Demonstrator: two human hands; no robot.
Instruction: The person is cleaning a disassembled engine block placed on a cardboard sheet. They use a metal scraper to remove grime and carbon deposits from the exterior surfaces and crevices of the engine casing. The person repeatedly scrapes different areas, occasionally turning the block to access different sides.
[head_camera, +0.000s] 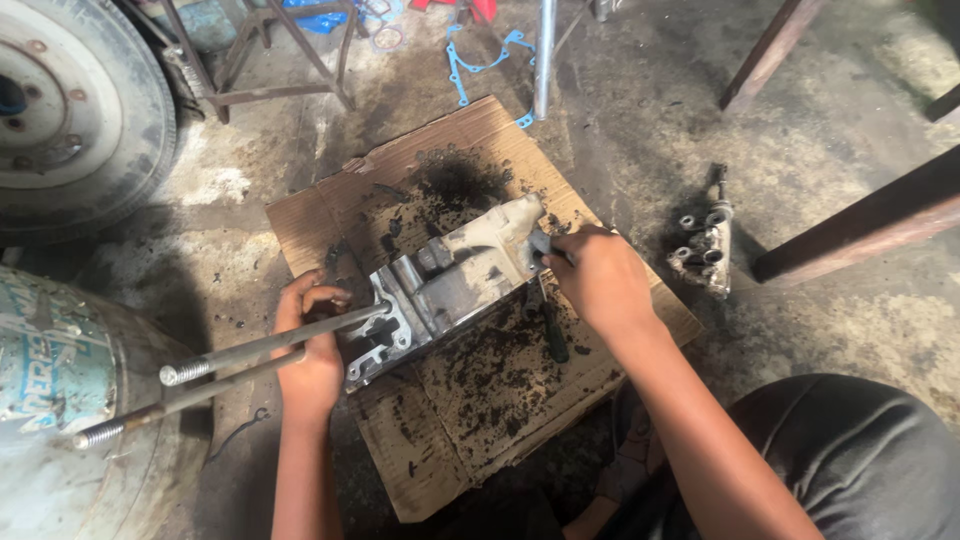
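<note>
Gripping the near, flanged end of a grimy grey metal housing (445, 290), the left hand (310, 350) is curling its fingers against the casting's lower-left corner, closed on that end. The right hand (598, 275) is clamping shut on the opposite, far end, where a dark tool handle or stub seems to be pinched against the pale neck of the casting; exactly what it is pinching is hard to tell.

Taking the housing as the landmark: its long axis is running diagonally, from the lower left by the left hand up to the upper right by the right hand, so each hand is sitting at one end with the body of the part stretching between them. Both are touching it, and neither is nearer than the other.

Two long threaded steel rods (240, 365) are sticking out from the housing's flanged end toward the lower left, passing over the left hand's knuckles. Under the housing, a flattened sheet of cardboard (480, 420) is lying on the concrete floor (820, 130), strewn with black oily crumbs. Well to the right of the housing, a smaller metal part (705, 245) is resting on the floor. Far to the upper left, a tyre (80, 110) is standing, and beyond the housing's upper end a blue gasket (470, 65) is lying on the floor.
</note>
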